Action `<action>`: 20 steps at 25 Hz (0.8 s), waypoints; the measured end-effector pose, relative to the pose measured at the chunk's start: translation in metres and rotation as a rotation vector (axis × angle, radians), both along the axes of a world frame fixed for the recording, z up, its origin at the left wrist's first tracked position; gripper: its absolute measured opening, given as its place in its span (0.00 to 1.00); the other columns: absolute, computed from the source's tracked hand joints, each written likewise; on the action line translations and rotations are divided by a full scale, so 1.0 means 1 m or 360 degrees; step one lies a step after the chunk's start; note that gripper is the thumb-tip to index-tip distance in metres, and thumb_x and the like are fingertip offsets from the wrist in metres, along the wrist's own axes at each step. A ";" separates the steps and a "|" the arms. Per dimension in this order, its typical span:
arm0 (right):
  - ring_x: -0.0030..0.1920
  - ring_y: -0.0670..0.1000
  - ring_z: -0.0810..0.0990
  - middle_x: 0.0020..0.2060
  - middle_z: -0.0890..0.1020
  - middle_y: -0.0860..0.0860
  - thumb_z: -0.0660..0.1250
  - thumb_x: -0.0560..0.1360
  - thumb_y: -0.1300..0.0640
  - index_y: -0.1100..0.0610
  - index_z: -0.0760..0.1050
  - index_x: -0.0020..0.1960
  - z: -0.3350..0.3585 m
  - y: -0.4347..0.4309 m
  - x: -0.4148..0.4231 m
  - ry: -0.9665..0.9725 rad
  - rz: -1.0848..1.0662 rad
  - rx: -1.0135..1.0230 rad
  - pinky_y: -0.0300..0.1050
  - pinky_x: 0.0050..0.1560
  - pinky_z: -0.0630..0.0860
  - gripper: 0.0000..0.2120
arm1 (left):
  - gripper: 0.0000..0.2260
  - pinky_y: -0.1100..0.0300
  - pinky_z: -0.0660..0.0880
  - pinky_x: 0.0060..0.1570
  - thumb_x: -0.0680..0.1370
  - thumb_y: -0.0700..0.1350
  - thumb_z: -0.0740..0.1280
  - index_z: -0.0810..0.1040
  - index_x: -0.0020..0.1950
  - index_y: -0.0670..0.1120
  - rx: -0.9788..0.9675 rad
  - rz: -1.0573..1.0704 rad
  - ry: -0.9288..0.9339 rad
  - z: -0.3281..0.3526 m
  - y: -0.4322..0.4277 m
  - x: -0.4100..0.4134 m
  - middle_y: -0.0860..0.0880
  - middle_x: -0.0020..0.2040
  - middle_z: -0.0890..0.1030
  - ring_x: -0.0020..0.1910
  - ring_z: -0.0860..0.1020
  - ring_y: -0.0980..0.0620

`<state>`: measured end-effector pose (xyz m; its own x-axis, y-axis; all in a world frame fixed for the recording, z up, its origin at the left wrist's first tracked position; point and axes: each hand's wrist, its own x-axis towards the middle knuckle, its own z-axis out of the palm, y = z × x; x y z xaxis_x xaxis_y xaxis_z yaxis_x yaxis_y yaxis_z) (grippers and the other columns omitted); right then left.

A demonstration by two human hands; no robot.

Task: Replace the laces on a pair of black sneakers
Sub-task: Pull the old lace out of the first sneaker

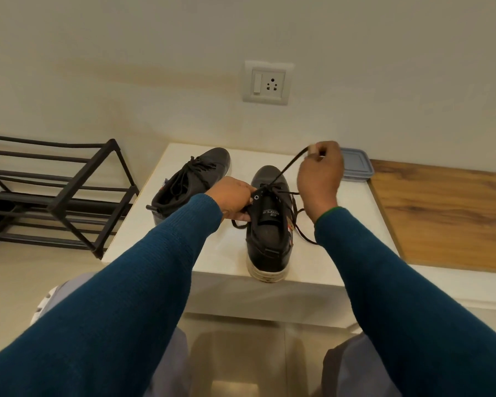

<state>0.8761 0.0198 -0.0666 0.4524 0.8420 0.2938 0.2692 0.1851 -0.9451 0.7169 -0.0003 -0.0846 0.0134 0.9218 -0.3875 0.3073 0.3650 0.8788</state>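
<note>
The right sneaker (267,224) was stood at the near edge of the white worktop (226,253), its side gripped by the left hand (232,200). Its black lace (288,168) was pinched at the tip and held taut by the raised right hand (320,170). The laced left sneaker (195,179) was set just beside it, farther off.
</note>
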 end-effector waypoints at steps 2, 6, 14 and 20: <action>0.51 0.48 0.75 0.50 0.74 0.50 0.62 0.79 0.62 0.56 0.72 0.53 0.004 0.000 0.011 0.0047 -0.0150 -0.0101 0.51 0.55 0.76 0.04 | 0.12 0.55 0.84 0.45 0.80 0.34 0.61 0.80 0.60 0.41 0.0001 -0.0021 0.0022 0.000 0.000 0.000 0.39 0.59 0.82 0.52 0.83 0.45; 0.68 0.56 0.66 0.64 0.72 0.52 0.66 0.77 0.52 0.52 0.78 0.60 -0.010 -0.009 0.003 -0.1578 0.0371 -0.0212 0.56 0.67 0.64 0.13 | 0.14 0.47 0.83 0.52 0.80 0.30 0.60 0.80 0.50 0.47 -0.0081 -0.0096 0.0007 0.002 0.003 0.001 0.45 0.53 0.83 0.52 0.84 0.44; 0.47 0.48 0.76 0.48 0.77 0.51 0.63 0.78 0.63 0.54 0.75 0.46 -0.001 -0.006 -0.006 -0.0365 0.0167 -0.0001 0.48 0.50 0.76 0.06 | 0.16 0.54 0.84 0.42 0.80 0.29 0.60 0.81 0.54 0.47 -0.0086 -0.0062 -0.0034 0.002 0.002 -0.001 0.45 0.48 0.83 0.47 0.85 0.47; 0.66 0.55 0.67 0.63 0.71 0.52 0.67 0.76 0.49 0.50 0.76 0.62 -0.016 -0.007 0.003 -0.1222 0.0444 -0.0402 0.54 0.65 0.69 0.15 | 0.17 0.54 0.84 0.42 0.80 0.29 0.59 0.80 0.59 0.46 -0.0101 -0.0048 -0.0075 0.000 0.003 -0.001 0.44 0.50 0.83 0.47 0.85 0.46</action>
